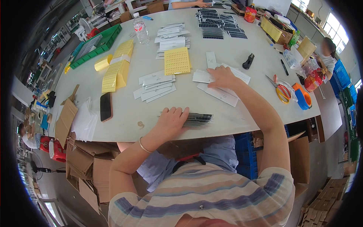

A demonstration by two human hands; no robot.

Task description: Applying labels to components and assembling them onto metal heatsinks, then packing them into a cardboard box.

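Near the table's front edge my left hand [172, 122] is closed over a stack of thin dark strips [199, 119], its fingers curled on the stack's left end. Farther right, my right hand [223, 78] lies over loose white cards [221, 95], fingers apart and fingertips touching them; the surface under the palm is hidden. A small white card [210, 59] sticks out beyond the fingers. Between the hands and to the left are overlapping white cards [155, 85]. Behind these lies a yellow sheet of small printed labels [177, 61], partly over another pile of white cards [173, 36].
Left are a phone [106, 107], yellow label sheets [118, 70], a green tray [97, 47] and a bottle [141, 29]. Dark strip bundles [219, 24] lie far back. Right are a black cutter [248, 61], scissors [281, 90] and a tape dispenser [301, 96]. Other people sit nearby.
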